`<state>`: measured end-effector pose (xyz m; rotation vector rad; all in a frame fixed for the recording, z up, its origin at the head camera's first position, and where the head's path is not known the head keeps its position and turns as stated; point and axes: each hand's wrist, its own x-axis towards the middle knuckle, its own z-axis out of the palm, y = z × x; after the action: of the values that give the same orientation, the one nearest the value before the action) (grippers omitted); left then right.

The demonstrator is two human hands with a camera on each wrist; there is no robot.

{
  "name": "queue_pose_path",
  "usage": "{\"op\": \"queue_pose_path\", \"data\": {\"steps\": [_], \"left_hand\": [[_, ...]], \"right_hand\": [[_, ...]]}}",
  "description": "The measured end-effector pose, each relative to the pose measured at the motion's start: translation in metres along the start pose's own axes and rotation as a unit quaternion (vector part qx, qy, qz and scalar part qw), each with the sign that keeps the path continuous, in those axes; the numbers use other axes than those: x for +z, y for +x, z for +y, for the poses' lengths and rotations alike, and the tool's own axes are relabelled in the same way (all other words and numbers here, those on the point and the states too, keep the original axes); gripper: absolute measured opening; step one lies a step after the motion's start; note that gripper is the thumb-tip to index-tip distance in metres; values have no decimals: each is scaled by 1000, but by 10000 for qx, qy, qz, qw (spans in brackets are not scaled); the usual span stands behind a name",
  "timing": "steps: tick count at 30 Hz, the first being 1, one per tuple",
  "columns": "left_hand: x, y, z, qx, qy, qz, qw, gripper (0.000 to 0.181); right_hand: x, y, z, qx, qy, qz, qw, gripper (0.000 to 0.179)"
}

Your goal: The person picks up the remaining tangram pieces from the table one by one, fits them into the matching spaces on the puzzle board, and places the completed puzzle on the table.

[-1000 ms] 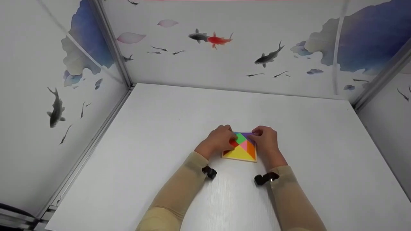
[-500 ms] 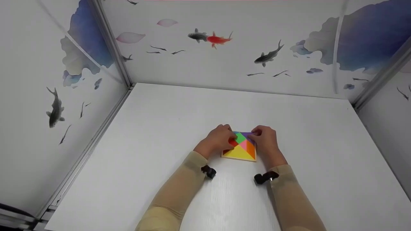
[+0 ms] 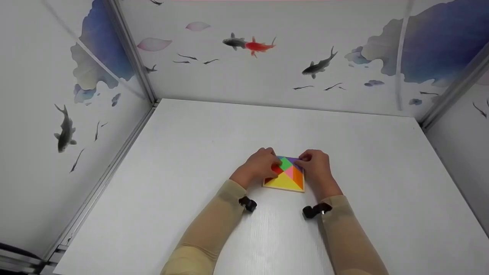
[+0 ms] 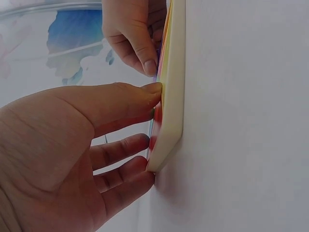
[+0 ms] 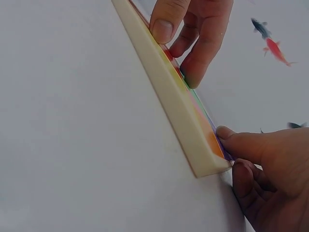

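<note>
A square tangram puzzle (image 3: 284, 182) in a shallow pale wooden tray (image 5: 159, 87) lies on the white table. Yellow, orange, pink, green, red and purple pieces fill the part that shows. My left hand (image 3: 260, 165) covers its left side; thumb and fingertips touch the top of the pieces near red and green. In the left wrist view, the lower fingers of my left hand (image 4: 53, 145) reach the tray's corner. My right hand (image 3: 318, 166) grips the far right corner, thumb on the purple piece (image 3: 293, 160) and curled fingers at the tray's edge in the right wrist view.
The white table (image 3: 206, 126) spreads around the puzzle. Panels printed with fish (image 3: 261, 47) and blue shapes stand behind and at both sides, with metal posts (image 3: 131, 49) at the corners. A black wrist camera (image 3: 248, 204) sits on each sleeve.
</note>
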<state>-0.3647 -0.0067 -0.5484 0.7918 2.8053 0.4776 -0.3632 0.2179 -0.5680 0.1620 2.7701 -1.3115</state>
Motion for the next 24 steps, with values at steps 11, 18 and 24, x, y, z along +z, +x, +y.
{"op": "queue_pose_path", "data": {"steps": [11, 18, 24], "left_hand": [[2, -3, 2, 4, 3, -139, 9999, 46], [2, -3, -4, -9, -323, -60, 9995, 37], [-2, -4, -18, -451, -1384, -21, 9893, 34]], "right_hand": [[0, -1, 11, -183, -2, 51, 9998, 14], [-4, 2, 17, -78, 275, -117, 9995, 20], [-16, 2, 18, 144, 379, -494, 9980, 35]]}}
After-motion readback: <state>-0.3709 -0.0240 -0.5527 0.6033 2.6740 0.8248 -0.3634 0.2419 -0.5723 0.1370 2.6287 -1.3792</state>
